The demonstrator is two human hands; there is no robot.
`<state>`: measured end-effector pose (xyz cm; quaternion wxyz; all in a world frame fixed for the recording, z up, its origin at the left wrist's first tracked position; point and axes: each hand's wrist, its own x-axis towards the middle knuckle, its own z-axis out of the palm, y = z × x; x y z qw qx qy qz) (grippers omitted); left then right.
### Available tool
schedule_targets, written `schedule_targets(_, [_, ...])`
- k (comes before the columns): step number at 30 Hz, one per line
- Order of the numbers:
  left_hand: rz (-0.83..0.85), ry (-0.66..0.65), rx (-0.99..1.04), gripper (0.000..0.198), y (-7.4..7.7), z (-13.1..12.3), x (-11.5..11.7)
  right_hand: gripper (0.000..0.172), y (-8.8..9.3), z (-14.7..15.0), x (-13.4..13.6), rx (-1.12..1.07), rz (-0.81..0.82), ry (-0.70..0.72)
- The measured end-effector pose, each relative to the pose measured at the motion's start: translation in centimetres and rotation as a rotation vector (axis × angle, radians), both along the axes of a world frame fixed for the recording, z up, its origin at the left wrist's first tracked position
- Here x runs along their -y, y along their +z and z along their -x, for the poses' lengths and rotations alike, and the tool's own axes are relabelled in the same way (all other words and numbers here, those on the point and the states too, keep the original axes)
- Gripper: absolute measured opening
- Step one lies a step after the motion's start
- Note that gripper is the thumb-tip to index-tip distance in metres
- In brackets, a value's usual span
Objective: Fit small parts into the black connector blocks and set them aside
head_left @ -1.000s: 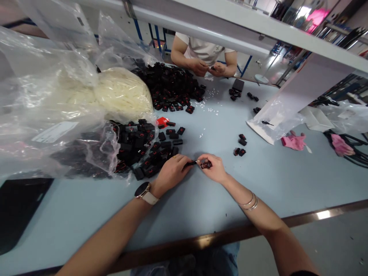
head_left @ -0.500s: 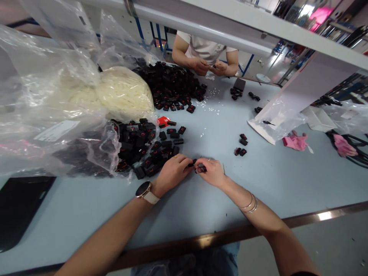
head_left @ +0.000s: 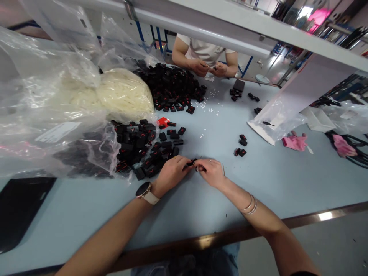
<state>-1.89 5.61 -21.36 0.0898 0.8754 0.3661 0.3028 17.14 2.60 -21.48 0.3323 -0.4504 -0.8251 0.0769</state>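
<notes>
My left hand (head_left: 171, 173) and my right hand (head_left: 211, 171) meet at the middle of the light blue table (head_left: 201, 214). Both pinch a small black part (head_left: 191, 163) between their fingertips. The left hand wears a watch at the wrist, the right arm two bangles. Just left of my hands lies a pile of black and red parts (head_left: 143, 147) spilling from a clear plastic bag (head_left: 57, 126).
A second black pile (head_left: 169, 86) lies further back, beside a bag of white pieces (head_left: 123, 92). A person across the table works with both hands (head_left: 208, 69). A few loose parts (head_left: 240, 145), a clear bag (head_left: 276, 115) and pink gloves (head_left: 293, 141) lie to the right.
My hands have drawn closer together. The right hand has rolled palm down over the small part, which showed more plainly a second ago.
</notes>
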Motion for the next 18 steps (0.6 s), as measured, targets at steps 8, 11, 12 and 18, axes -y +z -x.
schedule_targets(8, [0.019, -0.013, 0.002, 0.016, -0.28, 0.08, -0.19, 0.022, 0.55, 0.32, 0.09, 0.097, 0.019, 0.077])
schedule_targets(11, [0.03, -0.012, 0.005, 0.017, -0.4, 0.07, -0.26, 0.023, 0.7, 0.39, 0.07, 0.113, 0.084, 0.069])
schedule_targets(12, [0.034, -0.014, 0.011, 0.018, -0.42, 0.06, -0.27, 0.025, 0.69, 0.38, 0.04, 0.103, 0.092, 0.067])
schedule_targets(18, [0.074, -0.013, 0.041, 0.019, -0.36, 0.0, -0.22, 0.038, 0.37, 0.01, -0.3, -0.075, 0.109, 0.064])
